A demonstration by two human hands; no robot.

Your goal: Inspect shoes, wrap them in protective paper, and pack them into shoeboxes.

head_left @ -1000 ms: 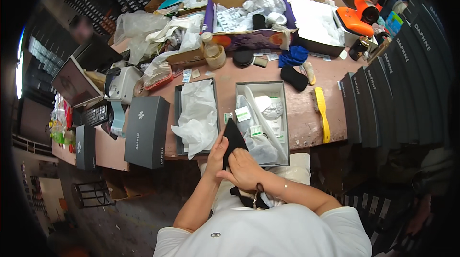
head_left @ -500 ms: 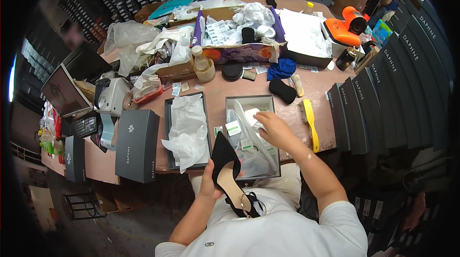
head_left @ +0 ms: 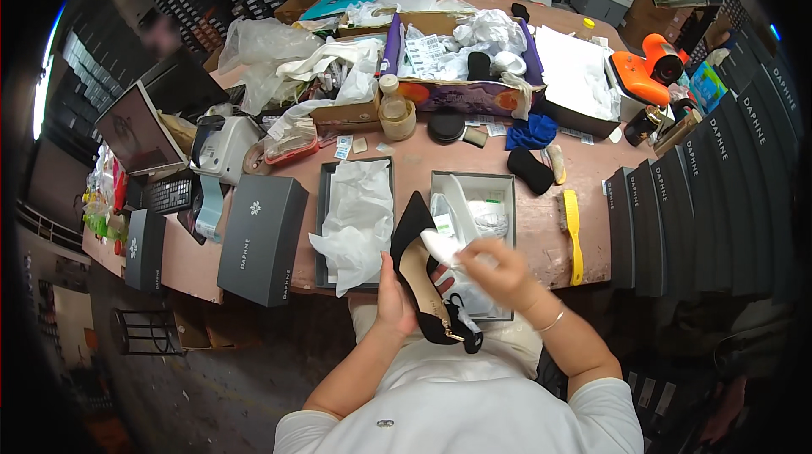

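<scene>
My left hand [head_left: 396,297] is wrapped round a black pointed-toe high-heeled shoe [head_left: 414,225], toe pointing away from me. The beige insole faces up, and a strap with a gold-coloured chain shows at the heel end. My right hand [head_left: 499,270] is closed on a white, rounded shoe insert [head_left: 441,247], held at the shoe's opening. Behind them stands an open grey shoebox [head_left: 512,200] with white inserts and clear-wrapped items, partly hidden by my hands. To its left sits a shoebox lined with white tissue paper [head_left: 358,217].
A yellow-handled brush [head_left: 573,238] lies right of the box. Beyond it are a black pad [head_left: 531,171] and a blue cloth [head_left: 532,132]. Dark shoeboxes [head_left: 706,200] stand stacked at the right; a closed one [head_left: 263,238] stands left. A glass jar [head_left: 396,115] is farther back.
My right hand has come out of the open shoebox toward the shoe, bringing a white insert. The shoe has swung more upright in my left hand. The whole view has shifted slightly.
</scene>
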